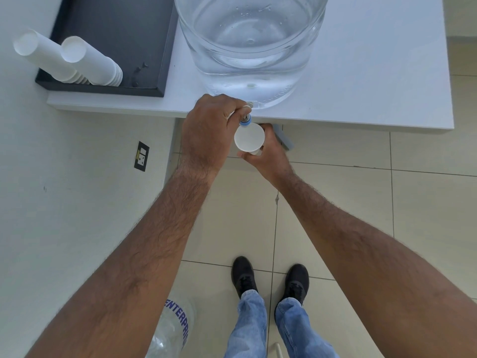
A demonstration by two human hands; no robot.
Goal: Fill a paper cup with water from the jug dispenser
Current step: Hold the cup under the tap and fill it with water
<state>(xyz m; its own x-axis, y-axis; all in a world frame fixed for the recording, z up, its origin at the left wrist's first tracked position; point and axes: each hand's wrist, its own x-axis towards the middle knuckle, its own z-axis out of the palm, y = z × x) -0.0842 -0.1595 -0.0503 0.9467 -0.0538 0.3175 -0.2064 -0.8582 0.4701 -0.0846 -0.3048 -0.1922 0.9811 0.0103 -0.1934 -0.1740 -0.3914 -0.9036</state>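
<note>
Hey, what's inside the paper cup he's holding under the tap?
The paper cup shows only a pale white interior beneath the blue tap. Whether water is in it cannot be told. Right hand covers its lower wall.

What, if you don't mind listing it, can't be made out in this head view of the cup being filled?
- Tap: mostly covered by the left hand; open or closed is unclear.
- Paper cup: water level unreadable, its inside is plain white; the right hand hides its wall.
- Jug: top cut off by the frame edge.
- Plastic bag: lettering partly hidden by the left forearm.
</note>
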